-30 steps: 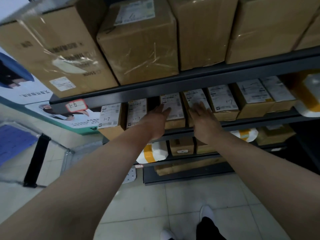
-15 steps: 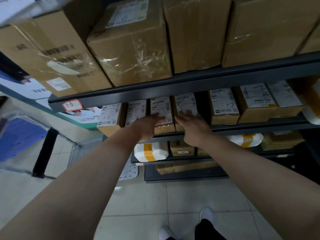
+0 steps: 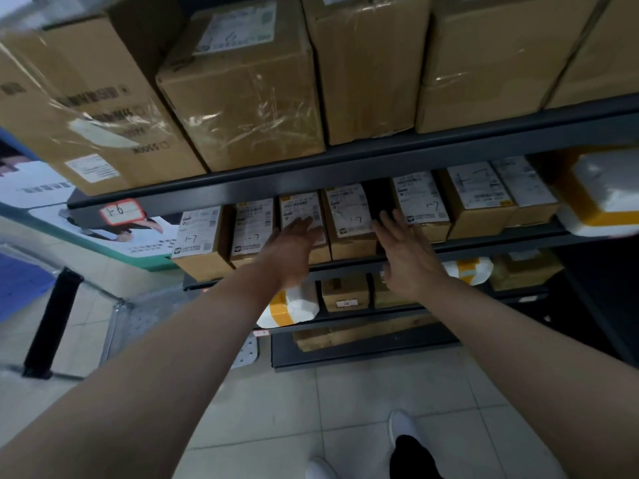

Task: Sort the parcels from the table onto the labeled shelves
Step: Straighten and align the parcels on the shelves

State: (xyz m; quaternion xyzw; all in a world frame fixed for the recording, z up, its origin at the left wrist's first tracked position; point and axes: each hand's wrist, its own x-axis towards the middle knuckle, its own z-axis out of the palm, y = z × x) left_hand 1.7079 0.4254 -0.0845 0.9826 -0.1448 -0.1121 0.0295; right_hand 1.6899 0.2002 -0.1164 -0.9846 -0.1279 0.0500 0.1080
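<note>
Facing seven small boxes (image 3: 420, 202), one shelf (image 3: 484, 242), left hand (image 3: 294, 252), right hand (image 3: 406, 259), both flat

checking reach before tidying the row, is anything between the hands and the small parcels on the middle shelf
Nothing visible does. The left hand is at the third parcel from the left, fingers straight; the right hand is open in front of the dark gap right of the fourth parcel.

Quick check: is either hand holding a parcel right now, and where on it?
Nothing is held. The left hand, fingers straight, is spread over the labelled front of a small box; the right hand is open by the gap in the row.
</note>
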